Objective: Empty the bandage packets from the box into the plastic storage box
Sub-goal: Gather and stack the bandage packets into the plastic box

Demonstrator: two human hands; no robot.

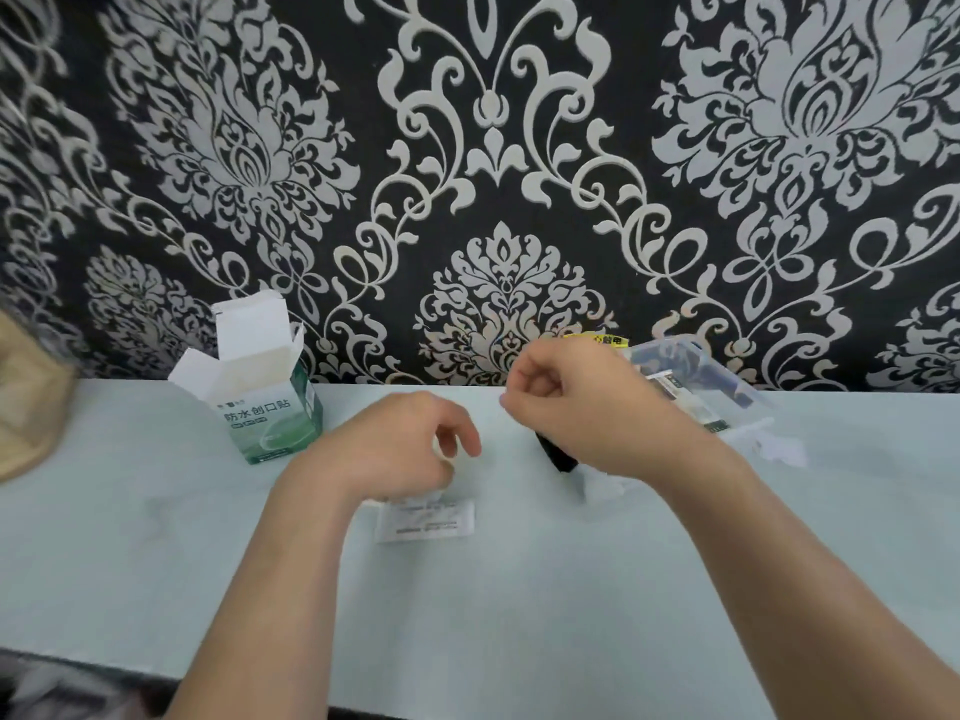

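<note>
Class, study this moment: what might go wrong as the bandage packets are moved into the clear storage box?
The flat packet by the left hand may be hard to pinch up. The clear storage box is partly hidden behind the right hand, so a drop might miss it. The upright carton could topple if bumped.

The table (156,537) runs along the wall (493,148) behind it. The bandage box (270,407) stands upright at the table's left rear, near the wall. A bandage packet (431,522) lies flat near the middle, its far edge under the left hand (395,449). Further right, the right hand (571,402) is above a small object (558,454). The plastic storage box (691,376) sits behind that hand, by the wall.
</note>
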